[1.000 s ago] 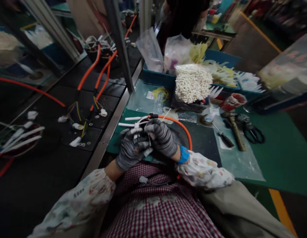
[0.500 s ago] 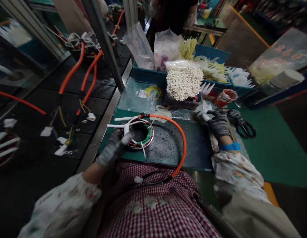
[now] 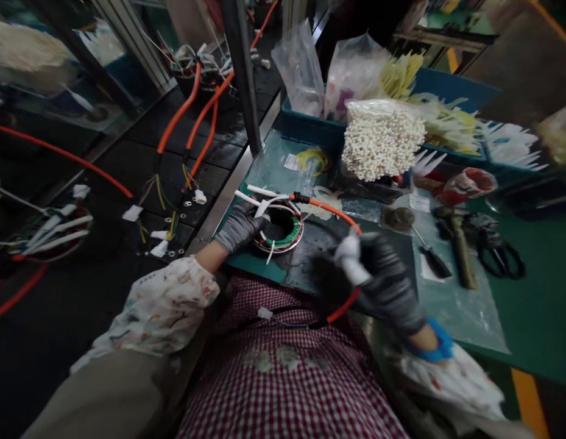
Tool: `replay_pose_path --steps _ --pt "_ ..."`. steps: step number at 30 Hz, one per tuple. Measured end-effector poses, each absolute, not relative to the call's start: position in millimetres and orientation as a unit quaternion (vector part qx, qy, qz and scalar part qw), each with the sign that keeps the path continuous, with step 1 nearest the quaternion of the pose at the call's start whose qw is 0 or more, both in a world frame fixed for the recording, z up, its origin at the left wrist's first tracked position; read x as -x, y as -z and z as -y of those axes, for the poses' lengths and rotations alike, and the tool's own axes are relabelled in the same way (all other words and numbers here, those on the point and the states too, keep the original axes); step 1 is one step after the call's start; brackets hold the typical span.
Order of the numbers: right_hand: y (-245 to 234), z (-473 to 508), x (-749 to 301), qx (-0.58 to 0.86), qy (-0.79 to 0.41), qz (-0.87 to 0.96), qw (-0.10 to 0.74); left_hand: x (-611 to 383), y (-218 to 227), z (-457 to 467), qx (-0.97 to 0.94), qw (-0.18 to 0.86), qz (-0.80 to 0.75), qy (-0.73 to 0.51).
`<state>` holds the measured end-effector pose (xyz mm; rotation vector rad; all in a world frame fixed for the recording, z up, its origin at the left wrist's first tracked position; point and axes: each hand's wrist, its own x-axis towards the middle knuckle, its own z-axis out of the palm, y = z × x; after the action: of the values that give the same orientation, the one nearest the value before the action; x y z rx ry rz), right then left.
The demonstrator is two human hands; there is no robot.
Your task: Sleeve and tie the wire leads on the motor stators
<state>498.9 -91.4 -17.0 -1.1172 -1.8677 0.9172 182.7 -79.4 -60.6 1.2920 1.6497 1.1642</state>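
1. Ring winding (image 3: 293, 235): sits near the bench's (image 3: 538, 317) front-left corner, opening up, probably so the leads stay reachable.
2. Left hand (image 3: 242, 227): gripping the ring's left side, thumb beside the white sleeves (image 3: 247, 199). Looks like it's there to steady the ring.
3. Right hand (image 3: 383, 274): blurred, near the front edge, right of the ring, partly hiding the orange cable (image 3: 332, 210). Can't tell if it grips anything.
4. Cable arcs right, then back to the front edge; slack likely spares the leads.
5. Screwdriver (image 3: 434, 262), wooden-handled tool (image 3: 462, 253), scissors (image 3: 499, 256): handles toward front edge, presumably for quick pickup.
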Motion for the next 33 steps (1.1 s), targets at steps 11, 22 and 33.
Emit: replay_pose_path --steps 11,22,33 --pt "49.5 156.2 -472.5 0.378 -0.382 0.787 0.303 -206.0 54.9 150.1 -0.77 0.134 -0.428 -0.453" --pt "19.5 143.5 -458.0 0.367 -0.303 0.826 0.301 -202.9 58.3 176.4 -0.784 0.099 -0.448 -0.419" --pt "19.5 135.5 -458.8 0.376 -0.202 0.849 0.311 -208.8 44.8 169.9 -0.8 0.059 -0.464 -0.375"
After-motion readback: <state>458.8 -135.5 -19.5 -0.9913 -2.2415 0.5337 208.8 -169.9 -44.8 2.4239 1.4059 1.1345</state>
